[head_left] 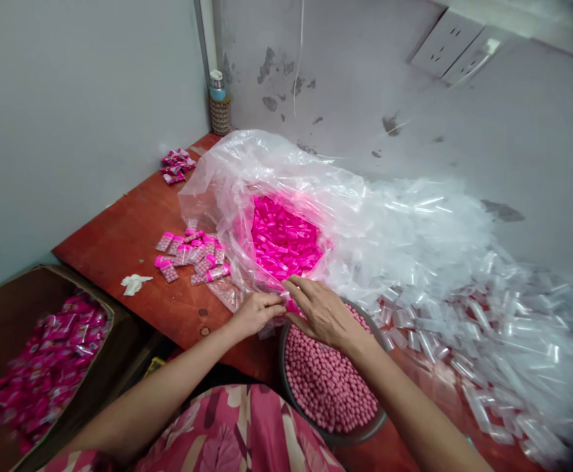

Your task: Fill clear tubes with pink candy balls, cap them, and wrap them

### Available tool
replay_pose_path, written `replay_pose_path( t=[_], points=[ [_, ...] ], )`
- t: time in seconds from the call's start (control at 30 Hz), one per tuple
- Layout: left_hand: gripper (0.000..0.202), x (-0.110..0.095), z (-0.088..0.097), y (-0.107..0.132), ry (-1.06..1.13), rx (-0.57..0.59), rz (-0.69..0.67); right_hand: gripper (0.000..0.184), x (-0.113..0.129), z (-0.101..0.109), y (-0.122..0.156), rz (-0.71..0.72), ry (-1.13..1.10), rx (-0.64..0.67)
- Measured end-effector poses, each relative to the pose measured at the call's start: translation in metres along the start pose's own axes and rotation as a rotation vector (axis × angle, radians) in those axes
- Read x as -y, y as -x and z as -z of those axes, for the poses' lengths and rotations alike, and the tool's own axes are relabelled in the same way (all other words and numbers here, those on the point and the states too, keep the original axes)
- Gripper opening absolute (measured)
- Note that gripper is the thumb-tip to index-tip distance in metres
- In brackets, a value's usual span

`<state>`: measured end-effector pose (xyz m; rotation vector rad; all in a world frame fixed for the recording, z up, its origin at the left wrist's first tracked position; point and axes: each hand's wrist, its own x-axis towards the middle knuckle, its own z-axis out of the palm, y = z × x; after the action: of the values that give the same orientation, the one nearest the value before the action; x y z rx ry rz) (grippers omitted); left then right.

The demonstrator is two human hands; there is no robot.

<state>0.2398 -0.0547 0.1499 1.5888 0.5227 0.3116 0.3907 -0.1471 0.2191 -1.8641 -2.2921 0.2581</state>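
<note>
My left hand (257, 312) is closed in a pinch at the near edge of a clear plastic bag (247, 177) full of bright pink caps (281, 239); what it grips is too small to name. My right hand (322, 313) hovers beside it with fingers stretched out, over the far rim of a dark round bowl (360, 436) filled with small pink balls (326, 383). The two hands nearly touch at the bag's mouth.
A heap of clear plastic tubes (468, 308) covers the red table (124, 236) at right. Filled pink-capped tubes (191, 255) lie left of the bag, more (177, 164) near the wall. A cardboard box (1, 314) of pink packs stands at left. A bottle (218, 101) stands in the corner.
</note>
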Motion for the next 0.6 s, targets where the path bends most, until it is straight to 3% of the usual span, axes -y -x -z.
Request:
replay_pose_path(
  t=[0.13,0.23,0.37,0.47,0.6],
  points=[
    [0.024,0.001,-0.004,0.002,0.353,-0.216,0.152,0.07,0.01,-0.028,0.001,-0.157,0.017,-0.103],
    [0.024,0.0,-0.008,0.002,0.483,-0.303,0.199,0.073,0.022,-0.049,-0.002,-0.285,0.041,-0.161],
    [0.024,0.003,-0.011,0.003,0.532,-0.373,0.234,0.064,0.028,-0.066,-0.011,-0.356,0.046,-0.202],
    [0.024,0.01,-0.01,0.005,0.554,-0.361,0.248,0.062,0.029,-0.074,-0.019,-0.374,0.0,-0.177],
    [0.029,0.028,0.008,0.007,0.527,-0.433,0.304,0.073,0.039,-0.081,-0.03,-0.353,-0.11,-0.165]
  ],
)
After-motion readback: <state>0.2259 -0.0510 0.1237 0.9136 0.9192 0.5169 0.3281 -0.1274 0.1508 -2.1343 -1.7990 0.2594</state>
